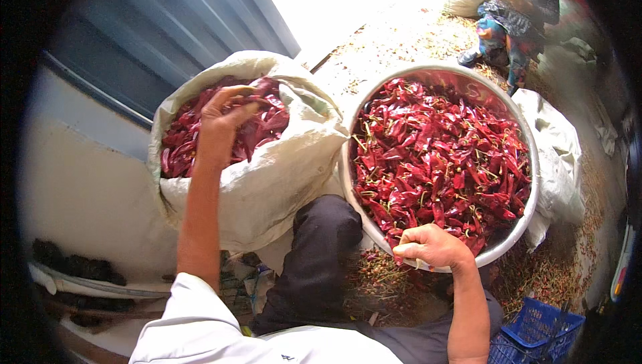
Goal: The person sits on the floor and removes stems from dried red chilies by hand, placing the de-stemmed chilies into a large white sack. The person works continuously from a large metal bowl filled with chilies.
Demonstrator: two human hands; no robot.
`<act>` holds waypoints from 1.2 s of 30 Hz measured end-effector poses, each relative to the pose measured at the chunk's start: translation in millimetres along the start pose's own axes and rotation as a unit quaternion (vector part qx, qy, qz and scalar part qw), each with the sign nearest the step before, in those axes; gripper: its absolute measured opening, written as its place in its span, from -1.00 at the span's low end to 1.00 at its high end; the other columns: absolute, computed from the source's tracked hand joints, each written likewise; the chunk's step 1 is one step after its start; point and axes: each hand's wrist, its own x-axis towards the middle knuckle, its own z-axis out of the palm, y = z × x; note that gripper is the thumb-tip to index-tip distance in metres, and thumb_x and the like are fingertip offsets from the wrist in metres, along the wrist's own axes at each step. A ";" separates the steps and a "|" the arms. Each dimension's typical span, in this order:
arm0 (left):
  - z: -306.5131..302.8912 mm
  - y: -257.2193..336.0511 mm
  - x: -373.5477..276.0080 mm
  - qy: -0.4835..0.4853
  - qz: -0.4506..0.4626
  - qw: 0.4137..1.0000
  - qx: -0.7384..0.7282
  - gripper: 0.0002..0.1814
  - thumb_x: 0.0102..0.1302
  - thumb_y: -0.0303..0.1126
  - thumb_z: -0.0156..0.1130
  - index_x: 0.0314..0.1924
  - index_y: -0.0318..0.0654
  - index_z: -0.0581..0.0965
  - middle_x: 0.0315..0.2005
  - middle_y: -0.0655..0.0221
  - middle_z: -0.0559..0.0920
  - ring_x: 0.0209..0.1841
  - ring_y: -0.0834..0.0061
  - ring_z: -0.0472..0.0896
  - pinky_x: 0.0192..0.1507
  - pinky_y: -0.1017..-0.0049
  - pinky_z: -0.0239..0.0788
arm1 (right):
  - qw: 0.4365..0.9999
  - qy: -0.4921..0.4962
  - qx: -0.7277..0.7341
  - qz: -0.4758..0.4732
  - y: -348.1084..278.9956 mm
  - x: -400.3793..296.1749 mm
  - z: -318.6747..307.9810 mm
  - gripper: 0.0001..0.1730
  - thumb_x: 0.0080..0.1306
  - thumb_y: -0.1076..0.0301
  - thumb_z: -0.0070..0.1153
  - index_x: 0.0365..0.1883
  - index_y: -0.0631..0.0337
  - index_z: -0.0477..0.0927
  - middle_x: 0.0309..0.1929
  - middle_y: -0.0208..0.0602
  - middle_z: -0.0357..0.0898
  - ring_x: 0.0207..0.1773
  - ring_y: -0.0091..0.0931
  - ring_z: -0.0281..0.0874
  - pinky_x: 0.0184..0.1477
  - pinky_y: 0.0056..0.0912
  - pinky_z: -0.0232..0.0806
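Observation:
My left hand is over the mouth of a white woven sack, thumb and fingers apart. Dried red chili peppers fill the sack's opening; some near the fingers are blurred. At the near rim of a large metal basin, my right hand has thumb and forefinger pinched together on a dried red chili pepper, mostly covered by the fingers. Heaped in the basin are many more dried red chilies, several with pale stems attached.
A blue plastic basket stands at lower right. Stem scraps litter the floor below the basin. Another white sack lies against the basin's right side. Beyond sits a person, hands together. A corrugated metal panel rises at upper left.

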 end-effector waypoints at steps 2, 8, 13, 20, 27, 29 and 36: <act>-52.1 -6.6 14.0 0.021 -0.031 0.998 0.050 -0.61 0.22 -0.67 0.23 0.08 -0.30 0.63 -0.15 0.27 0.69 -0.21 0.56 0.67 -0.08 0.60 0.51 | 1.000 -0.012 -0.013 -0.007 1.6 5.7 3.4 -0.65 0.38 0.08 0.26 -0.33 0.24 0.69 -0.53 -0.48 0.56 -0.46 -0.65 0.46 -0.41 -0.43 0.32; -122.9 -21.4 37.5 0.004 -0.123 0.977 0.173 -0.53 0.22 -0.60 0.21 0.17 -0.33 0.58 -0.08 0.28 0.68 -0.12 0.50 0.64 0.08 0.54 0.43 | 0.998 -0.029 -0.048 -0.011 3.0 16.7 13.8 -0.71 0.38 0.13 0.26 -0.37 0.18 0.66 -0.50 -0.54 0.56 -0.52 -0.70 0.42 -0.53 -0.52 0.29; -165.3 -62.3 51.7 0.070 -0.114 0.987 0.087 -0.58 0.31 -0.59 0.20 0.18 -0.32 0.57 -0.12 0.36 0.69 -0.15 0.57 0.63 0.02 0.57 0.44 | 0.994 -0.066 -0.082 -0.025 2.7 29.1 26.1 -0.68 0.35 0.10 0.27 -0.38 0.18 0.63 -0.55 -0.58 0.42 -0.53 -0.67 0.35 -0.51 -0.47 0.25; -199.6 -65.7 55.8 0.148 -0.050 0.953 0.258 -0.60 0.30 -0.57 0.29 0.15 -0.41 0.56 -0.16 0.27 0.72 -0.12 0.55 0.67 -0.05 0.55 0.50 | 0.983 -0.102 -0.138 -0.070 17.3 31.4 40.3 -0.64 0.35 0.07 0.29 -0.28 0.24 0.66 -0.47 -0.48 0.53 -0.36 -0.59 0.48 -0.26 -0.39 0.39; -89.9 6.9 -5.3 0.042 0.003 0.983 0.177 -0.75 0.41 -0.46 0.18 0.03 -0.38 0.60 -0.19 0.32 0.68 -0.18 0.50 0.62 -0.01 0.53 0.45 | 0.940 -0.281 -0.087 -0.175 35.3 15.7 41.3 -0.49 0.38 -0.05 0.25 0.01 0.23 0.69 -0.19 -0.35 0.74 -0.11 -0.51 0.63 0.00 -0.36 0.46; -54.0 18.2 -48.0 -0.091 -0.019 0.990 0.110 -0.81 0.40 -0.49 0.13 -0.05 -0.37 0.59 -0.29 0.36 0.63 -0.29 0.57 0.55 -0.15 0.55 0.42 | 0.928 -0.313 -0.088 -0.184 38.7 16.9 46.6 -0.47 0.39 -0.09 0.22 0.00 0.25 0.71 -0.14 -0.32 0.75 -0.07 -0.51 0.64 0.03 -0.33 0.46; 107.0 18.3 -147.9 -0.498 0.074 0.844 0.187 -0.68 0.11 -0.47 0.42 -0.08 -0.32 0.67 -0.13 0.18 0.66 -0.02 0.28 0.65 0.06 0.35 0.49 | 0.992 -0.120 -0.038 -0.007 39.5 -17.1 7.5 -0.72 0.24 0.30 0.34 -0.11 0.23 0.72 -0.34 -0.34 0.73 -0.37 -0.56 0.66 -0.36 -0.40 0.50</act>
